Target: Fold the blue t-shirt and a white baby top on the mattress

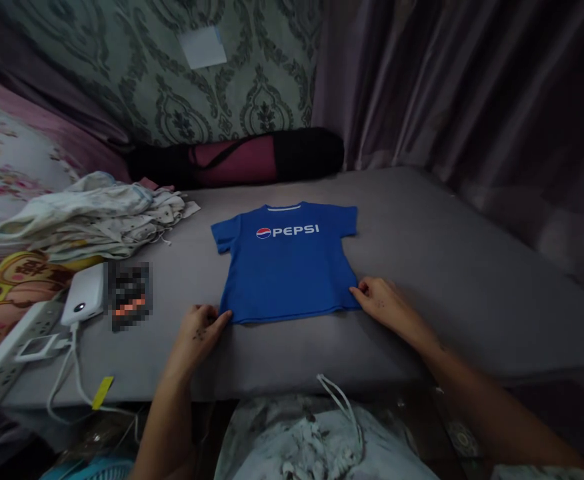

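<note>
A small blue T-shirt [287, 273] with a white PEPSI print lies flat and face up on the grey bed surface [422, 220], its collar away from me. At its lower left corner, my left hand [202, 330] pinches the hem between thumb and fingers. My right hand [379, 300] holds the shirt's right edge just above the bottom corner, fingers closed on the cloth. Both sleeves are spread outward.
Crumpled light clothes [97, 213] lie at the left. Nearer are a white power bank [85, 293], a blurred dark item [129, 293], a power strip [15, 347] and cables. A black and maroon bag [242, 160] lies along the patterned wall.
</note>
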